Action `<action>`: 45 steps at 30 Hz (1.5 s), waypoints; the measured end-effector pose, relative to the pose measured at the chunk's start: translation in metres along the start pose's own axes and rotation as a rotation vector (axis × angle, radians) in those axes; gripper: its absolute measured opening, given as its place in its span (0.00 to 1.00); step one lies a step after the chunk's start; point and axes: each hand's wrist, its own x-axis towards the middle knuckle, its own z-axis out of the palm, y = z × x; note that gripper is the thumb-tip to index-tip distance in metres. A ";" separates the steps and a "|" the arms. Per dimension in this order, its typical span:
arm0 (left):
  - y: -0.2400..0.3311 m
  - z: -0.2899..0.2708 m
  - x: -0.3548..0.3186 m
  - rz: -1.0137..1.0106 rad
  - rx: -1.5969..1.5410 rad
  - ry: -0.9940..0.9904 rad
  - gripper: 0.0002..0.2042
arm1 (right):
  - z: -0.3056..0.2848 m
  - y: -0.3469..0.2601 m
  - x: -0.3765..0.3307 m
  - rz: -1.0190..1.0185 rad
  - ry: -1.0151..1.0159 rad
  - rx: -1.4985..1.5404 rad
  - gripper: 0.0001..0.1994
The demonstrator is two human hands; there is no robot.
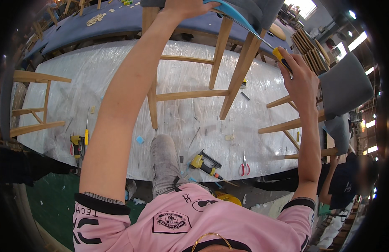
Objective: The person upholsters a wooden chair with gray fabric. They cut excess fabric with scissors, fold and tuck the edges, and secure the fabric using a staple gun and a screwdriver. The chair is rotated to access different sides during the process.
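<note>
A wooden-legged chair [192, 97] with a dark grey padded seat stands in front of me on the plastic-covered table. My right hand [301, 77] is wrapped round the yellow and black handle of a screwdriver [281, 55]. Its long thin shaft runs up and left along a light blue strip [238, 17] at the seat's edge; the tip is hard to make out there. At the top of the view my left hand [184, 7] presses on the seat edge, its thumb on the blue strip. The picture's edge cuts off part of this hand.
On the plastic-covered table [68, 105] lie a yellow and black staple gun [205, 164], red-handled scissors [244, 168], another yellow tool [79, 145] and a small blue block [140, 139]. Other chairs [345, 84] stand left and right. A person [345, 180] is at the right.
</note>
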 end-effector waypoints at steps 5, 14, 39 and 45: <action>0.000 0.002 0.001 0.004 -0.001 0.007 0.25 | 0.002 -0.003 0.005 -0.006 0.017 -0.044 0.17; -0.002 0.001 0.001 0.015 0.000 0.004 0.25 | -0.011 -0.003 0.019 0.182 -0.234 0.105 0.17; 0.021 0.001 -0.004 -0.010 -0.005 -0.010 0.27 | 0.005 0.115 0.083 0.367 -0.846 0.935 0.30; 0.019 -0.016 -0.011 0.044 0.005 0.042 0.26 | -0.019 0.072 0.049 0.364 -0.641 0.747 0.31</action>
